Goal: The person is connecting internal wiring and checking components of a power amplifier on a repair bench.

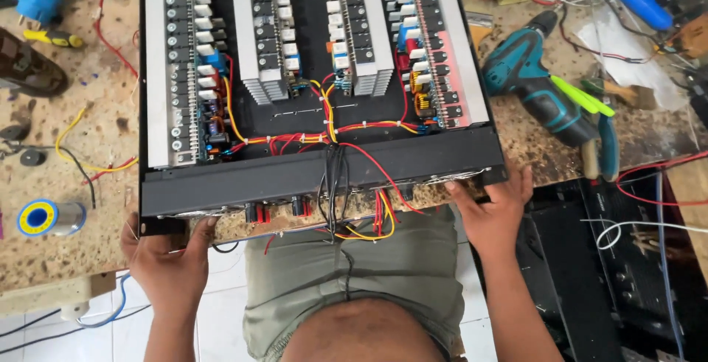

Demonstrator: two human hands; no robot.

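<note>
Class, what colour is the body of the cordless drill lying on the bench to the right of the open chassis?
The cordless drill is teal with black parts, seen in the head view.

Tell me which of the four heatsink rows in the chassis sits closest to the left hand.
The leftmost heatsink row, running along the chassis wall; its near end lies just above the left hand, unlike the other three.

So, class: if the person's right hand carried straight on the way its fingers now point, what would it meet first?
The right hand already grips the corner of the black amplifier chassis, fingers pointing up and left, so it would press into that front panel at once; depth is hard to judge.
</note>
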